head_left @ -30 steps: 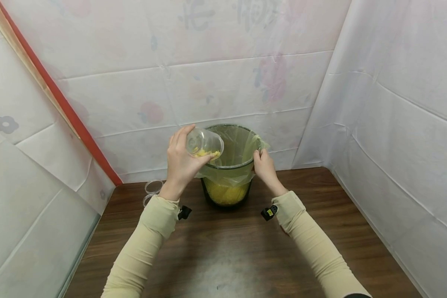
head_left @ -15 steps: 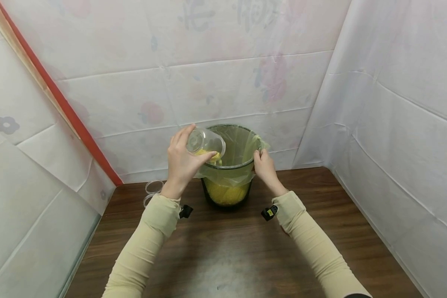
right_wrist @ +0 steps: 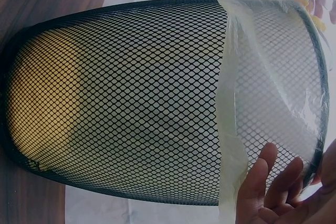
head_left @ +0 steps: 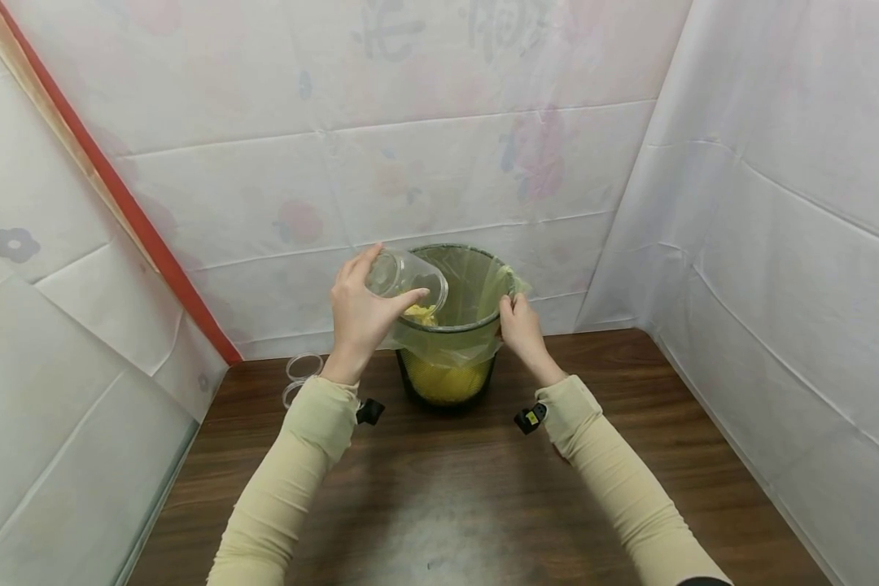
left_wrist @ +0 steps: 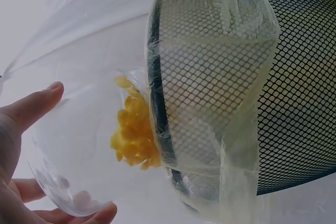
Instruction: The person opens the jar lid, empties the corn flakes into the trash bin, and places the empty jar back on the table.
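In the head view my left hand [head_left: 360, 319] grips a clear plastic cup [head_left: 403, 275], tipped on its side with its mouth over the near-left rim of a black mesh wastebasket [head_left: 447, 391]. Yellow pieces [left_wrist: 135, 132] are heaped at the cup's mouth, against the rim in the left wrist view. A thin pale-yellow bag [head_left: 450, 352] lines the basket and folds over its rim. My right hand [head_left: 522, 332] holds the basket's right rim through the bag, fingers outside. More yellow material shows through the mesh [right_wrist: 44, 98] at the bottom; its exact kind is unclear.
Two clear round lids or rings [head_left: 303, 366] lie at the table's back left, beside my left forearm. The wood table [head_left: 439, 505] ends at white patterned sheets [head_left: 425, 179] at the back and both sides.
My left hand has moved slightly right, and the cup tips further down over the rim. The yellow pieces have slid from inside the cup towards its mouth. My right hand stays put.
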### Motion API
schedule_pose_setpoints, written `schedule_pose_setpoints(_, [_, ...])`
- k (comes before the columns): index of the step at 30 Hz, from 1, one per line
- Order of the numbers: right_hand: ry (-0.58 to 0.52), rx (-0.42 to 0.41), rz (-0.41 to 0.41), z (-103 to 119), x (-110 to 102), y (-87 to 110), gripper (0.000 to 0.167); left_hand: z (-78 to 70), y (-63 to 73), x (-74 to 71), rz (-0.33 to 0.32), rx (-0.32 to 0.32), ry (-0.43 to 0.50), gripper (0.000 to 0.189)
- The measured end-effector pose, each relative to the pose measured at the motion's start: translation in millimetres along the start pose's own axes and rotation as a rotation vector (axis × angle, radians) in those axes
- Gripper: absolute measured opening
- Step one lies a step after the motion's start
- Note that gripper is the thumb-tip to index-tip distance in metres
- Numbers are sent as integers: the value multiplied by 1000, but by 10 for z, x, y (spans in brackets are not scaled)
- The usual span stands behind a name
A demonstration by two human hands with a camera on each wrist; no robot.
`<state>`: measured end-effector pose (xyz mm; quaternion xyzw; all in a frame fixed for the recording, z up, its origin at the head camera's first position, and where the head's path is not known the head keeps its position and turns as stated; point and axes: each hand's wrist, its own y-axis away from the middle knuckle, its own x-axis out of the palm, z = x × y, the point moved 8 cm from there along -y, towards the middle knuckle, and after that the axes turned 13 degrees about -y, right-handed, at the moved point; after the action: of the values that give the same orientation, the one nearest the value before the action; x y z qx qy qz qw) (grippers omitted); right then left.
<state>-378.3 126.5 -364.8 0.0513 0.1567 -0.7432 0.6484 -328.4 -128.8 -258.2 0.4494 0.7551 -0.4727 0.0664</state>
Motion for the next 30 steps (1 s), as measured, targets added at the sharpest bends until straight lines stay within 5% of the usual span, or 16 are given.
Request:
schedule_pose_setpoints(11, [3,-16,17,-4,16,-3,32,76,-15,39,37,-89,32,91])
schedule_pose_setpoints(22, [-4,-3,25,-8,9,8,31,-8,-71,136,93,-83,19,89])
schedule_pose_setpoints(30, [-2,6,30,-18,-1,5,32,-133,-101,202,98,-18,-36,88])
